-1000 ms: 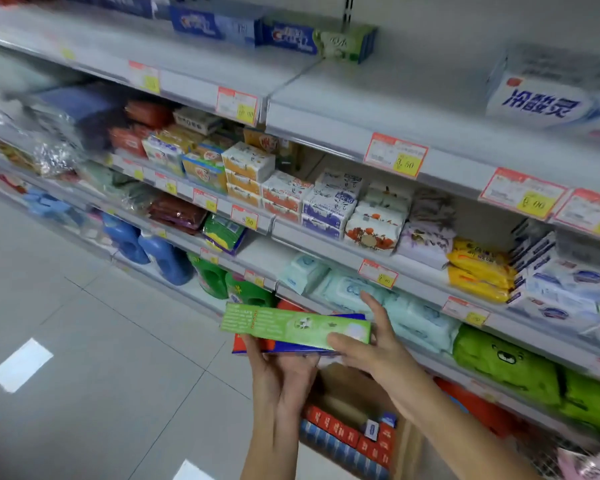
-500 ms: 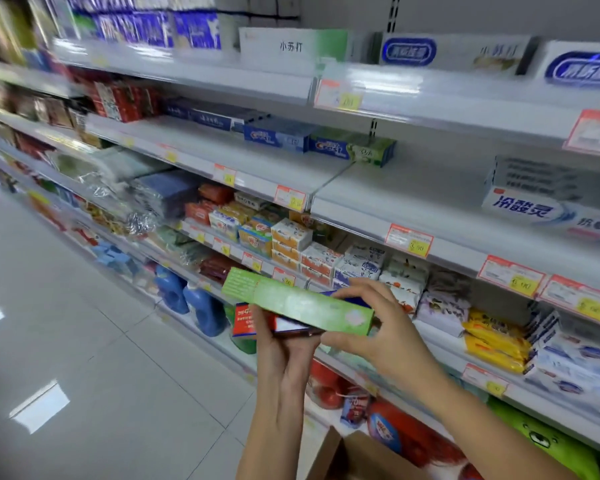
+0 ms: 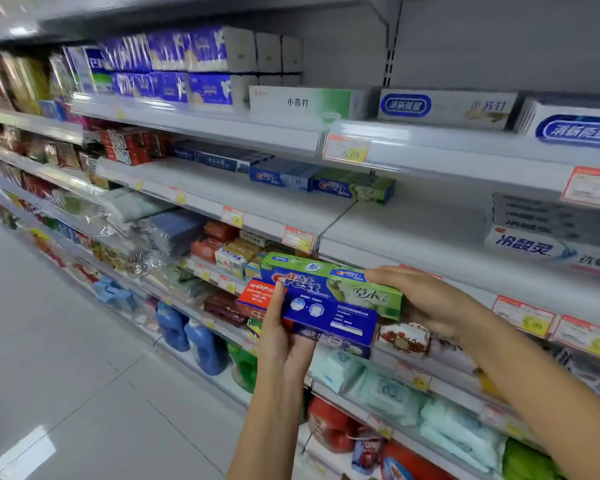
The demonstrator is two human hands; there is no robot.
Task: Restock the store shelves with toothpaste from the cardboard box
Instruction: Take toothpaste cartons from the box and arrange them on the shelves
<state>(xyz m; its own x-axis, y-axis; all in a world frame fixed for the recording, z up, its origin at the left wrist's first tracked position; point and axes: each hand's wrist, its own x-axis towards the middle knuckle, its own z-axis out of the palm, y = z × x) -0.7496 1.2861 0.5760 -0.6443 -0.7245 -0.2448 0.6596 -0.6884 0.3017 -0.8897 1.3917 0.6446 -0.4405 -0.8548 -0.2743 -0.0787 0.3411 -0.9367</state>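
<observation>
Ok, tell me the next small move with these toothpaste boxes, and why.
Probably lift the green Crest box with the right hand onto the shelf beside the matching box there. It tops the stack that the left hand grips, the right hand holds its end, and bare shelf shows beside its match.

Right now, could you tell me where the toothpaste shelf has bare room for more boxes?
The shelf board is bare in front of the blue Crest box and green Crest box, and again between the green one and the grey stacked boxes. The soaps below are packed.
</observation>
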